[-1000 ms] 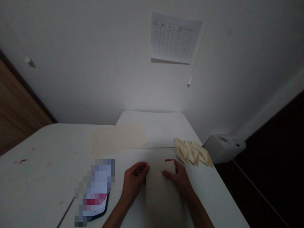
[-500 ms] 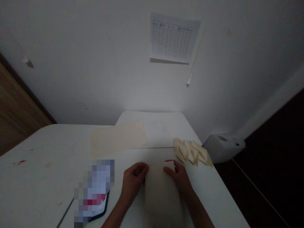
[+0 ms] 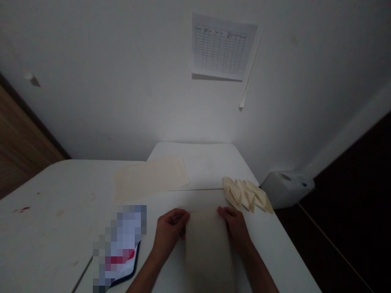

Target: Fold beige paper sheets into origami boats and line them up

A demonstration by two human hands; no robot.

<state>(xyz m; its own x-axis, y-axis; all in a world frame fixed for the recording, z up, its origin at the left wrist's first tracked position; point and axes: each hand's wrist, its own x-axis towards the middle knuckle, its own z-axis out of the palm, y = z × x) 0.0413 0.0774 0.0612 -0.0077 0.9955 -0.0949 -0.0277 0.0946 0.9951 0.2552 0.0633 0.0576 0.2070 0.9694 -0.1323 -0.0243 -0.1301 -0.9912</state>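
A pale sheet of paper [image 3: 208, 248] lies folded lengthwise on the white table [image 3: 55, 228], running from its front edge away from me. My left hand [image 3: 169, 232] pinches the sheet's far left corner, fingers curled. My right hand [image 3: 236, 230] rests on the far right corner with fingers pressed together on the paper. A row of several folded cream paper shapes [image 3: 246, 194] lies just beyond my right hand.
A stack of cream sheets [image 3: 149, 178] lies further back on the table. A tablet or phone with a blurred screen [image 3: 120, 248] sits left of my left hand. A printed chart [image 3: 220, 48] hangs on the wall. A white container [image 3: 287, 188] stands on the floor at right.
My right hand slid outward to the sheet's far right corner, covering the red mark seen earlier. The left hand stayed at the left corner.
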